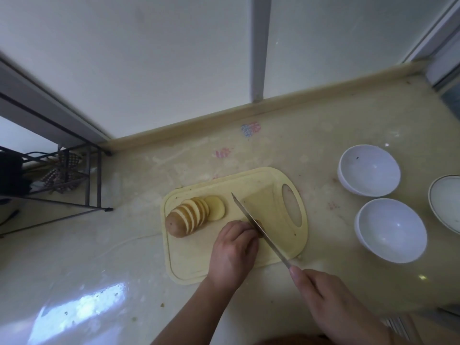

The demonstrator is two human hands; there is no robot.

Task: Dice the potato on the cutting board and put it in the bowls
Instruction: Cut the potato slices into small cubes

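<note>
Gripping the knife (258, 230), right hand (326, 302) angles blade beside curled left hand (234, 252)

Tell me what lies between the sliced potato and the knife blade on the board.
Head view: only bare cutting board separates the potato from the knife blade. Nearer the camera, the left hand meets the blade.

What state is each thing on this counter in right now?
Potato: sliced into rounds, one end uncut, not diced.
Cutting board: flat on the counter.
Knife: held by the right hand.
Left hand: curled on the board beside the blade.
Near bowl: empty.
Far bowl: empty.
</note>
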